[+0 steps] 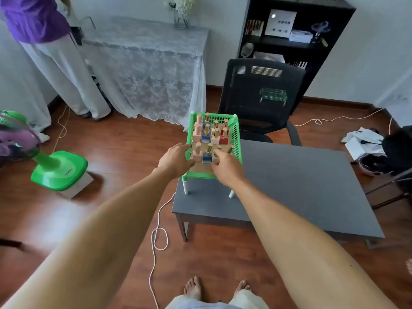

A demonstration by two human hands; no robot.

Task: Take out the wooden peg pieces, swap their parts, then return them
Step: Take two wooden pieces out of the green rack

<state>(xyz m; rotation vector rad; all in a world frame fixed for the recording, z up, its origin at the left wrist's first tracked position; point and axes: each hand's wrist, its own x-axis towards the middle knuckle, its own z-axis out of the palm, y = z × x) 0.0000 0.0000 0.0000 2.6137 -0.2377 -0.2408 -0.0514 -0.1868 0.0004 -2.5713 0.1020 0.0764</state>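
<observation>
Head view: your left hand (175,160) rests at the near left rim of the green basket (236,141), fingers curled over it. Your right hand (227,167) reaches inside, fingers bent among the front pegs; whether it pinches one, I cannot tell. Wooden peg pieces (207,156) stand in the basket on the grey table (301,186): roughly nine, blurred.

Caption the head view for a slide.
Both hands, left hand and right hand, reach into a green basket of wooden peg pieces on a grey table.
</observation>
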